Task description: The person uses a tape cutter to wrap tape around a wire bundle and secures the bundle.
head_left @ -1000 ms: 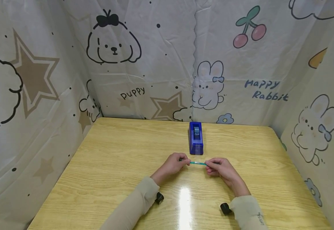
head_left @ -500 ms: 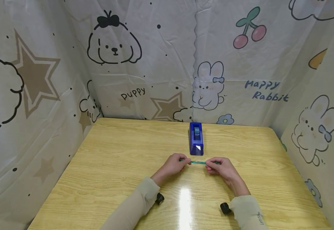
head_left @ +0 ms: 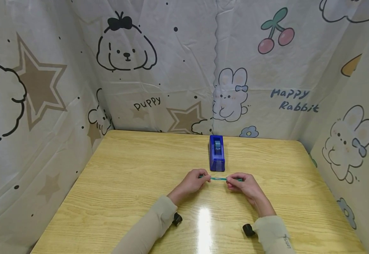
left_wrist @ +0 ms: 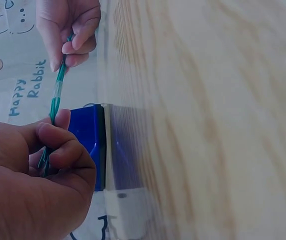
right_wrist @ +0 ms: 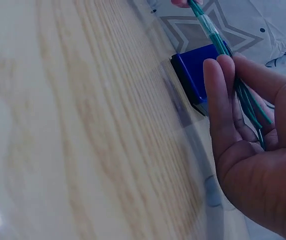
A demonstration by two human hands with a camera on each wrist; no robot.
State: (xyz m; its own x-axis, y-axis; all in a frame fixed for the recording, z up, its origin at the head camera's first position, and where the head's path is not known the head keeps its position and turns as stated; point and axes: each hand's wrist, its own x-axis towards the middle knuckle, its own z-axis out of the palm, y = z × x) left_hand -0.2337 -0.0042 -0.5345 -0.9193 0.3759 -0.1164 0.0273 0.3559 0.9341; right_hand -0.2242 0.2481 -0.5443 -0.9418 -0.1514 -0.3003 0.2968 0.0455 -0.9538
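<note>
A thin bundle of green wires is stretched level between both hands above the table, with clear tape wrapped round its middle. My left hand pinches one end between thumb and fingers. At the other end, my right hand pinches the bundle between thumb and fingertips. In the right wrist view, several loose green strands fan out past the fingers towards the palm. Just beyond the hands stands a blue tape dispenser with a roll of clear tape, apart from both hands.
The wood-grain table spreads out on both sides of the hands. A printed cloth with cartoon animals hangs behind the table and along both its sides. A bright light reflection lies on the tabletop between the forearms.
Both hands stay almost where they were, pinching the bundle throughout. My right hand has shifted very slightly up and left, and the taped middle looks a little turned. The dispenser stays put.
</note>
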